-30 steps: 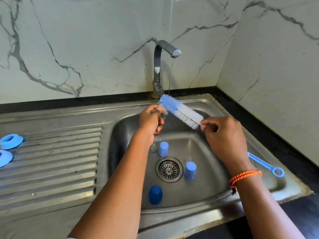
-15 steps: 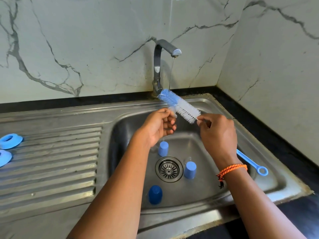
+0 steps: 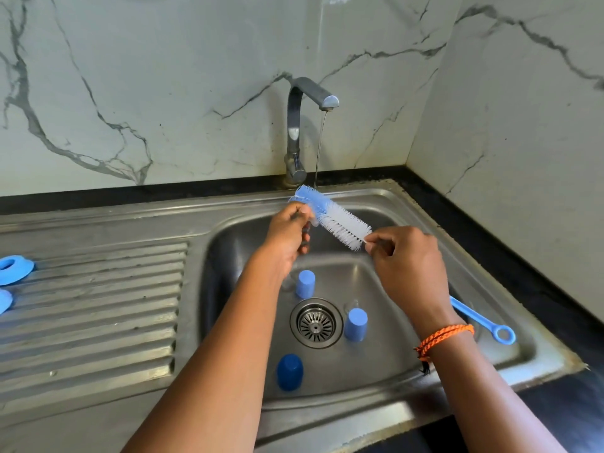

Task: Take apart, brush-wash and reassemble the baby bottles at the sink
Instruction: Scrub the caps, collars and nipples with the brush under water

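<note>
Over the sink [image 3: 539, 361], the right hand [image 3: 408, 266] grips the bottle brush [image 3: 333, 217] by its stem, its handle hidden behind the wrist. The left hand [image 3: 287, 237] pinches something clear, hard to make out, at the bristles under the tap [image 3: 307, 125]. Three blue caps [image 3: 355, 324] stand around the drain [image 3: 315, 322]; two blue rings [image 3: 13, 269], cut off, lie left of the basin.

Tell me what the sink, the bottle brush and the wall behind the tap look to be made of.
Sink: brushed stainless steel by its look, grey with dull reflections and ridges pressed into the drainboard.
Bottle brush: probably plastic, with fine blue and white bristles and a glossy blue handle.
Wall: marble or marble-look tile, white with grey veins; which one cannot be told.
</note>
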The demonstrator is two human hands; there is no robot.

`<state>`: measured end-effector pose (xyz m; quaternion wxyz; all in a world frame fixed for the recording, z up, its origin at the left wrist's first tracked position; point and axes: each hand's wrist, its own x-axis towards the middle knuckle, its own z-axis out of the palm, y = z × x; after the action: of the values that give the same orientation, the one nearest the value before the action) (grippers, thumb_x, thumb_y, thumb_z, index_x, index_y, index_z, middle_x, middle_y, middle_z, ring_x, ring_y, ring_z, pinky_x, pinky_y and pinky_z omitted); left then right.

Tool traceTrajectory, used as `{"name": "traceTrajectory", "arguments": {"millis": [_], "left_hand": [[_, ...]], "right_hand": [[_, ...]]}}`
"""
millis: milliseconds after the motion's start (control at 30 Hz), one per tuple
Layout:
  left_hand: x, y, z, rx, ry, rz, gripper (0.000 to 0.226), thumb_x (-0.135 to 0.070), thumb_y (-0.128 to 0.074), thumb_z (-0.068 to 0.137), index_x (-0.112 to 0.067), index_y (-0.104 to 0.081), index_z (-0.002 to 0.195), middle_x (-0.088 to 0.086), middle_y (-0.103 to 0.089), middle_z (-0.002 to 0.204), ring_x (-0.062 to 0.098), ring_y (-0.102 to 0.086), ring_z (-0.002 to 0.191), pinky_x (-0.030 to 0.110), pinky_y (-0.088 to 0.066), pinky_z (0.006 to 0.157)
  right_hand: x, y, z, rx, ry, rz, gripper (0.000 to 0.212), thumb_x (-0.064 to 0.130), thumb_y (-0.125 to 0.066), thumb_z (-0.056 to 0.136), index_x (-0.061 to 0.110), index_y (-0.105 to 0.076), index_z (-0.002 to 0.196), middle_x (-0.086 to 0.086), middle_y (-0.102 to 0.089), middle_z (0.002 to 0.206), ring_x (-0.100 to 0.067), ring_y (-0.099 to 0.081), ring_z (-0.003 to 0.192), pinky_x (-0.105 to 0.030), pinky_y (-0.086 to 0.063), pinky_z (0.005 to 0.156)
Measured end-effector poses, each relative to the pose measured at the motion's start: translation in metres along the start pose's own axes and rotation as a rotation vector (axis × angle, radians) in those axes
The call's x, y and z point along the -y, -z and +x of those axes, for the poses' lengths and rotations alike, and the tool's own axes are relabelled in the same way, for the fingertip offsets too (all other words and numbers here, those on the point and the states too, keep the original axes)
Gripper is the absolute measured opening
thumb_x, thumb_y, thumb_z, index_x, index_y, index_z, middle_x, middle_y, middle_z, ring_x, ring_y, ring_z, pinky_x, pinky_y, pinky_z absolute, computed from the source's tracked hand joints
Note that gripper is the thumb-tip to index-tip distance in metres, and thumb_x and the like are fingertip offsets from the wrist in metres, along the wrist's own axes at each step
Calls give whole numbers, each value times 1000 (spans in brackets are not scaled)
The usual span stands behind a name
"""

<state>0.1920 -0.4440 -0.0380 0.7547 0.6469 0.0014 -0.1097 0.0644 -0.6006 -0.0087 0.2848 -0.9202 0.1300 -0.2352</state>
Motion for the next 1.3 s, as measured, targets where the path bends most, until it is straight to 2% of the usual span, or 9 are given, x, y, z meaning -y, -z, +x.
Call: {"name": "traceTrajectory", "arguments": {"millis": [200,333,400,567,733,867,1000,1133,1300], "left_hand": [[-1,-4,-5,213,26,41,31,-22,-46,112,-23,-56,84,-6,-71,78,15,-70,67,24,-45,56],[-5,-3,-11,419,50,34,25,-25,-49,111,-15,-56,89,5,-75,85,21,-73,71,29,-58,61],[-5,0,-10,389,55,-2,23,-22,-51,111,-12,-57,92,8,-72,82,20,-69,63,32,-60,60],[1,7,3,109,-8,70,8,-17,-49,111,-15,-52,104,5,-53,69,18,-49,51,33,-51,52],[4,0,7,2,-81,95,19,-21,-53,110,-2,-57,111,7,-55,76,14,-49,50,31,-52,52],[6,-6,6,-91,-112,-44,22,-15,-67,102,-10,-67,123,7,-62,83,13,-54,54,28,-58,61],[4,-2,10,-149,-82,-182,24,-11,-56,108,-8,-68,128,4,-60,82,13,-54,64,33,-62,79],[2,0,11,-136,-27,-210,20,-10,-49,110,-8,-69,104,5,-52,79,16,-56,65,40,-63,88],[3,-6,1,81,41,-229,22,-2,-46,109,-2,-66,99,6,-53,73,13,-57,55,46,-63,87]], "right_hand": [[6,-15,-1,-134,-24,-57,20,16,-63,94,25,-80,99,-7,-75,87,-37,-65,76,-42,-57,69],[6,-17,1,-119,-34,-82,17,12,-60,93,17,-76,92,-9,-73,83,-37,-63,74,-46,-58,68],[5,-11,3,-123,-47,-63,17,14,-63,94,21,-78,94,-8,-76,88,-36,-65,78,-46,-59,70],[-11,13,14,-172,-41,31,14,14,-69,92,19,-81,96,-4,-79,97,-32,-71,90,-41,-59,79],[-11,17,13,-97,10,59,16,19,-72,96,23,-83,107,4,-80,105,-23,-72,94,-43,-59,84],[-13,23,12,-62,14,71,14,22,-74,95,29,-83,103,10,-77,89,-19,-69,80,-39,-58,74],[-26,36,13,-40,-2,119,11,22,-78,90,31,-84,92,21,-66,61,-17,-69,77,-33,-53,72],[-21,32,12,19,57,136,14,18,-78,90,30,-85,93,35,-60,57,0,-63,67,-23,-45,66],[-14,19,10,15,58,119,17,15,-76,92,28,-85,97,23,-62,60,-6,-60,63,-28,-47,64]]}}
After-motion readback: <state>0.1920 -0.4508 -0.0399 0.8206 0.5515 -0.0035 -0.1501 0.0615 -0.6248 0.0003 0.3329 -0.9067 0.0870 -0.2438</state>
